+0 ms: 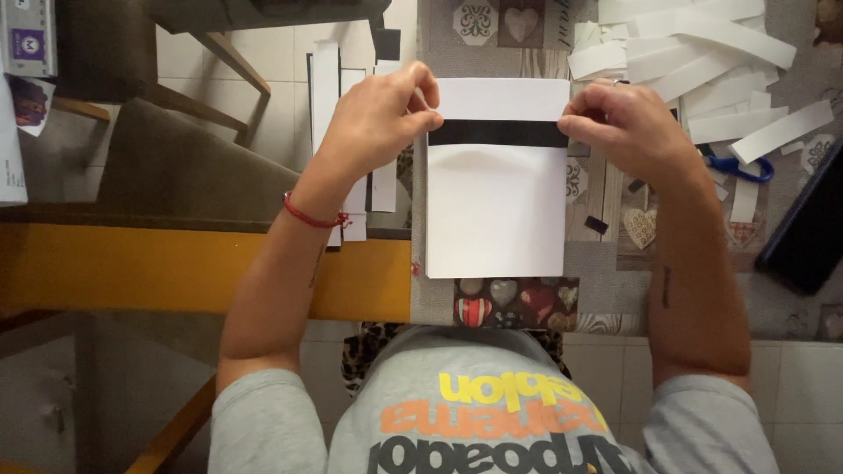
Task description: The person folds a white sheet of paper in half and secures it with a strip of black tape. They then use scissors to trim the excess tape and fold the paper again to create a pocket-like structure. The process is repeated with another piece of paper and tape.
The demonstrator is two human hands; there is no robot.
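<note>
At the middle of the head view, on the bench (606,290) with its patterned heart cloth, lies a white sheet of paper (496,219). A black strip (498,133) runs across it near the far edge, from the left side to the right side. I see my left hand (379,118) at the far left corner of the sheet; its fingers are closed in a pinch on the left end of the black strip. My right hand (619,123) is at the far right corner and pinches the right end in the same way. Both hands are pressing down, so the strip lies flat and straight on the paper.

I judge that the step in hand is the placing of the strip on the sheet, and it looks almost level. The next move calls for a careful touch, I think: both ends must stay at equal height, and the sheet must not slide on the cloth.

To the far right there is a pile of white paper strips (702,61), and just near it blue scissors (742,167), partly hidden under the strips. A dark flat object (808,228) lies at the right edge; I cannot tell what it is. More white strips (329,88) lie to the left, beyond my left hand, and a yellow wooden beam (132,268) crosses on the near left.
</note>
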